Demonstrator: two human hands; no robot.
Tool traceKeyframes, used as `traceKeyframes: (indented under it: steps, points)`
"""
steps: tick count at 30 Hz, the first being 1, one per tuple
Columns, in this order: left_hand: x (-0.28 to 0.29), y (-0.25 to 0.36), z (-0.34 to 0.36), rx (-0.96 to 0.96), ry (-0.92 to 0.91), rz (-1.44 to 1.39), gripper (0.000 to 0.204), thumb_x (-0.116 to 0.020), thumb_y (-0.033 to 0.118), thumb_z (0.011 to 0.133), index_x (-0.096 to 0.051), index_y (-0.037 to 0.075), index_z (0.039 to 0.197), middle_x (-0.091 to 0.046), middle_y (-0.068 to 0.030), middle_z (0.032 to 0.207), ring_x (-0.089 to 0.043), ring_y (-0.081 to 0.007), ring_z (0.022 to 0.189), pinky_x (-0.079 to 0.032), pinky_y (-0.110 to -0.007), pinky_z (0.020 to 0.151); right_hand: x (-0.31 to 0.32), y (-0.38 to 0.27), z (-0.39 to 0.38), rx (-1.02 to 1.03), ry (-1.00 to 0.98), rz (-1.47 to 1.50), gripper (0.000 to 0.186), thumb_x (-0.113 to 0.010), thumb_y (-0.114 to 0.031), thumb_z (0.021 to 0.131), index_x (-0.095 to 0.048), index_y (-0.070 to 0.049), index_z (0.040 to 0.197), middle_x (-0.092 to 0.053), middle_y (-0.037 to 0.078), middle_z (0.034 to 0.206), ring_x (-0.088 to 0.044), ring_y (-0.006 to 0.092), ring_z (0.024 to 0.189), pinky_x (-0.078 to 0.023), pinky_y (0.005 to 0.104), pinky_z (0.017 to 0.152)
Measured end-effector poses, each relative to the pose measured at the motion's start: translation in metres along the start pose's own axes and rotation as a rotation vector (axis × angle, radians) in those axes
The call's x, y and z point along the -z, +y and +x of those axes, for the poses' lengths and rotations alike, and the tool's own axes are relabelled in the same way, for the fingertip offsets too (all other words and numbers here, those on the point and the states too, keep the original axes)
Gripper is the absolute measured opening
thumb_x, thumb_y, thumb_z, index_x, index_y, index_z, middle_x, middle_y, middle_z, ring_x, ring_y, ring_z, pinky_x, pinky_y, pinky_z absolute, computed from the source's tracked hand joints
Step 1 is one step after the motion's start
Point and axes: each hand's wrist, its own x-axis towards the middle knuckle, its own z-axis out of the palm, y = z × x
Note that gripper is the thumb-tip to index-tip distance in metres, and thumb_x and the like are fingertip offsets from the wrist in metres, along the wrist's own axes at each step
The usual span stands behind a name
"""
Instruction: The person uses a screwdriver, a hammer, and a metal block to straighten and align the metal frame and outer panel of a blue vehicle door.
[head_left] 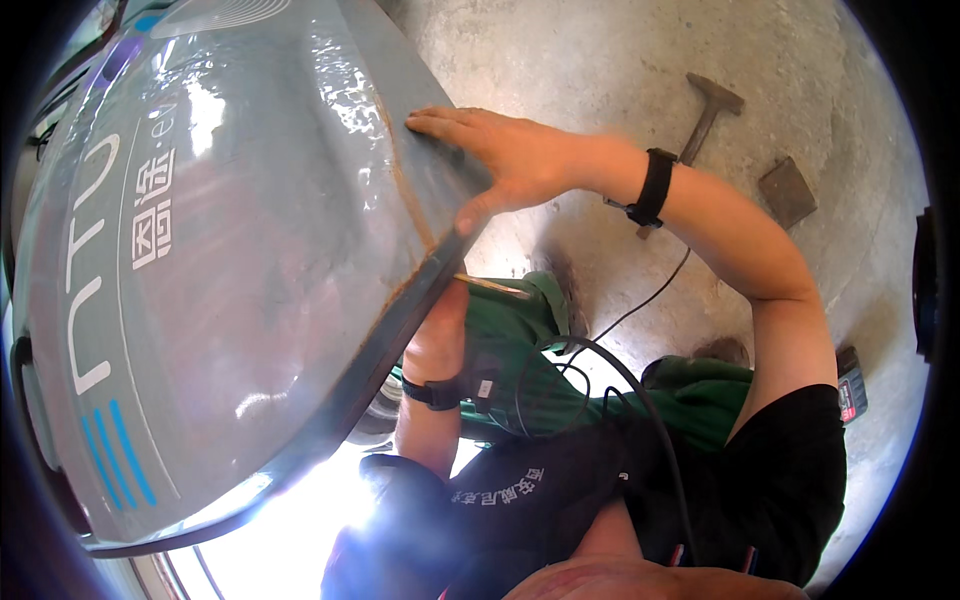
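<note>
A large grey vehicle body panel (270, 300), dented and glossy, fills the left side. It carries pale lettering, blue stripes and a brownish line of bare or rusty metal near its edge. My right hand (510, 160) lies on the panel's right edge with fingers stretched out and thumb apart, holding nothing. Below it, my left hand (443, 315) reaches up behind the lower edge. The panel hides its fingers, so I cannot tell whether it grips anything. A thin yellowish strip (492, 287) sticks out beside that hand; whether they touch is unclear.
On the concrete floor (620, 70) at the upper right lie a hammer (708, 110) and a dark square block (788, 192). A black cable (640, 395) loops across my green-trousered legs. A dark device (851, 385) sits near my right elbow. Bright glare covers the lower left.
</note>
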Motion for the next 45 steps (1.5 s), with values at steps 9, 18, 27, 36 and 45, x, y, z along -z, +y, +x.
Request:
traceKeyframes:
  steps: [9,18,27,36,45]
  points:
    - [0.001,0.012,-0.006,-0.051,-0.058,0.409,0.050,-0.051,0.033,0.100,-0.042,0.006,0.141,-0.047,-0.0097,0.144,-0.046,-0.0215,0.132,-0.037,-0.038,0.112,-0.047,-0.037,-0.035,0.078,0.143,-0.220,0.085,-0.067,-0.036,0.086,-0.028,0.010,0.146,-0.033,0.030,0.149,-0.033,0.0450,0.138,-0.031,0.0471,0.115]
    - [0.023,-0.001,-0.001,-0.044,-0.065,0.226,0.046,-0.047,0.034,0.102,-0.045,0.006,0.138,-0.049,-0.0096,0.139,-0.047,-0.0213,0.129,-0.038,-0.036,0.110,-0.028,-0.036,-0.037,0.266,0.225,-0.227,0.064,-0.068,-0.017,0.077,-0.049,0.000,0.136,-0.052,0.020,0.137,-0.053,0.0368,0.123,-0.049,0.0427,0.098]
    - [0.014,0.013,-0.001,-0.062,-0.088,0.201,0.041,-0.043,0.033,0.104,-0.047,0.007,0.135,-0.050,-0.0093,0.135,-0.047,-0.0203,0.126,-0.039,-0.035,0.108,-0.027,-0.048,-0.013,0.230,0.388,-0.193,0.039,-0.069,-0.018,0.077,-0.060,-0.001,0.111,-0.064,0.014,0.111,-0.064,0.0314,0.094,-0.055,0.0368,0.077]
    - [0.038,-0.011,0.014,-0.218,-0.065,0.924,0.037,-0.046,0.029,0.102,-0.051,0.007,0.131,-0.054,-0.0094,0.130,-0.052,-0.0200,0.120,-0.043,-0.035,0.102,-0.022,-0.060,0.001,0.228,0.241,-0.242,0.044,-0.081,-0.042,0.073,-0.054,-0.007,0.074,-0.061,0.009,0.075,-0.059,0.0281,0.064,-0.046,0.0355,0.053]
    - [0.054,-0.010,0.013,-0.407,-0.006,1.509,0.036,-0.050,0.025,0.100,-0.054,0.004,0.128,-0.055,-0.0121,0.131,-0.055,-0.0218,0.119,-0.046,-0.036,0.102,0.000,-0.028,0.015,-0.419,-0.092,-0.126,0.071,-0.063,-0.073,0.076,-0.067,-0.001,0.074,-0.064,0.014,0.068,-0.064,0.0301,0.066,-0.050,0.0383,0.061]
